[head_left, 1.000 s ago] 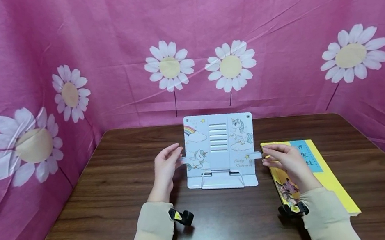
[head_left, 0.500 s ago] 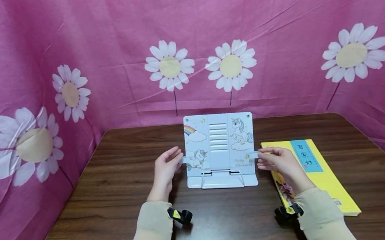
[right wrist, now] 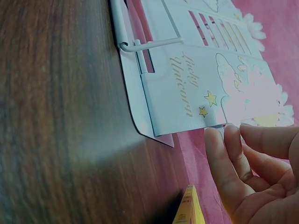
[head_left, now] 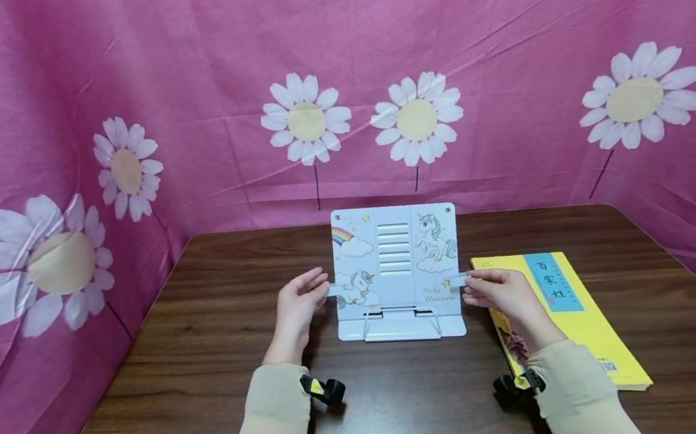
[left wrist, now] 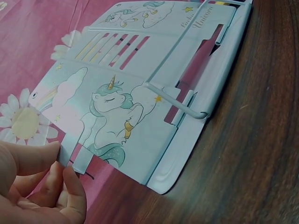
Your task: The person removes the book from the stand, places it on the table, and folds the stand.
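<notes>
A stand (head_left: pixel 399 288), held from both sides
Left fingers (left wrist: pixel 32 157) pinch one clip (left wrist: pixel 71 145), right fingers (right wrist: pixel 219 156) pinch the other clip (head_left: pixel 457 280); uneven pulling could, I think, tip it.

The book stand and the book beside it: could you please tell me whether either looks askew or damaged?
Neither looks damaged. The book stand is propped up; the yellow book lies flat on the table, slightly angled, which hardly looks odd.
</notes>
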`<state>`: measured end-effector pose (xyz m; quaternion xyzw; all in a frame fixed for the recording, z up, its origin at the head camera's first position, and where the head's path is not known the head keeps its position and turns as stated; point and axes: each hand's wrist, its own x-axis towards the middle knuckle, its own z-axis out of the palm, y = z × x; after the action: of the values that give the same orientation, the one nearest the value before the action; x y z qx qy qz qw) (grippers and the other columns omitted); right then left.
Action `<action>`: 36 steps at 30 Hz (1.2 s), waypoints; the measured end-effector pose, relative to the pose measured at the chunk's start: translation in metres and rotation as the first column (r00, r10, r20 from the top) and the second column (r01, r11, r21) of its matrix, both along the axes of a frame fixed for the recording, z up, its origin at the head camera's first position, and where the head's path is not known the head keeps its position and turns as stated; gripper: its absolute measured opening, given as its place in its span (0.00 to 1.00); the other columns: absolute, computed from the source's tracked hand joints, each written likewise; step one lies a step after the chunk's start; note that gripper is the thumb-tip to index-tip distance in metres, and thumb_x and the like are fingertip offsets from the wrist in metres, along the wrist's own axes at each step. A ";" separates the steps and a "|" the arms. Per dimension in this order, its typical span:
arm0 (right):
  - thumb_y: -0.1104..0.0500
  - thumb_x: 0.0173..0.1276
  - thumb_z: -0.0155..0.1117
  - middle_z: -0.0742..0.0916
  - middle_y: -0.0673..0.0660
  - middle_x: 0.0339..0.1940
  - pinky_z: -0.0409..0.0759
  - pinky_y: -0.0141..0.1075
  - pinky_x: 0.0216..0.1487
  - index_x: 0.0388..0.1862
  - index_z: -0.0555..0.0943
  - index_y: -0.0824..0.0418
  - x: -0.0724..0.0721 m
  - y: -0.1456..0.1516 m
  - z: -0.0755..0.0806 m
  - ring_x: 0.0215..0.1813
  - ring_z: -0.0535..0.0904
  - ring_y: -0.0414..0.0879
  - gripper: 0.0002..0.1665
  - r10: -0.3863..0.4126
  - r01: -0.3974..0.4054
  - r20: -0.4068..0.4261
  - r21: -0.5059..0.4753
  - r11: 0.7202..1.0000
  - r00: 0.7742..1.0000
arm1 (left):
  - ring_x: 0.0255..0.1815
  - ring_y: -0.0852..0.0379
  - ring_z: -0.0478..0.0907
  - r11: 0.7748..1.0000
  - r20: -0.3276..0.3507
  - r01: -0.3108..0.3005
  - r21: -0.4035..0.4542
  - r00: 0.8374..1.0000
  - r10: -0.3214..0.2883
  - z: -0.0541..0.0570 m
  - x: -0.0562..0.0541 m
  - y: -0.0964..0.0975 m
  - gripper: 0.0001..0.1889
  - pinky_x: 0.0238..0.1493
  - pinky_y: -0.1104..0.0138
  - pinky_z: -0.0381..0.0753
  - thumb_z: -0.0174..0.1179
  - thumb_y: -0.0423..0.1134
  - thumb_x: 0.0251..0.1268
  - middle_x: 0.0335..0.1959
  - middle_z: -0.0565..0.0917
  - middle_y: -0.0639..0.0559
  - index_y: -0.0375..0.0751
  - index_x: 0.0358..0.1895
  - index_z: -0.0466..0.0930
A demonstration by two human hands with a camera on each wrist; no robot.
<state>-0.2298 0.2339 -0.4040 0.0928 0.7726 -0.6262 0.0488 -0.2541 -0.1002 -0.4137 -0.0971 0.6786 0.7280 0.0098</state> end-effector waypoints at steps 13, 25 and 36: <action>0.57 0.75 0.58 0.88 0.58 0.46 0.86 0.35 0.51 0.68 0.70 0.75 0.001 -0.002 0.002 0.37 0.86 0.36 0.29 -0.001 0.001 0.004 0.021 1.000 1.000 | 0.44 0.64 0.80 1.000 0.012 0.021 0.008 1.000 -0.021 0.000 0.000 -0.002 0.21 0.43 0.73 0.81 0.59 0.27 0.68 0.61 0.80 0.37 0.34 0.64 0.76; 0.52 0.76 0.58 0.78 0.70 0.66 0.83 0.35 0.59 0.71 0.68 0.71 0.002 -0.005 0.003 0.48 0.86 0.39 0.33 0.044 -0.042 -0.023 0.087 0.995 0.999 | 0.45 0.63 0.80 0.993 0.039 0.116 -0.002 0.993 -0.115 0.004 0.001 -0.013 0.22 0.61 0.59 0.78 0.57 0.27 0.69 0.63 0.79 0.36 0.34 0.66 0.74; 0.53 0.77 0.56 0.73 0.71 0.69 0.79 0.39 0.64 0.76 0.60 0.69 0.001 -0.011 0.003 0.56 0.83 0.44 0.36 0.075 -0.074 -0.004 0.081 0.994 0.997 | 0.39 0.67 0.79 0.979 0.039 0.202 -0.022 0.979 -0.201 0.006 0.002 -0.023 0.23 0.47 0.69 0.78 0.59 0.27 0.68 0.62 0.80 0.37 0.30 0.66 0.73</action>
<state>-0.2286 0.2233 -0.4009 0.0636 0.8003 -0.5926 0.0659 -0.2521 -0.1233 -0.4081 -0.0412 0.6941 0.7125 0.0946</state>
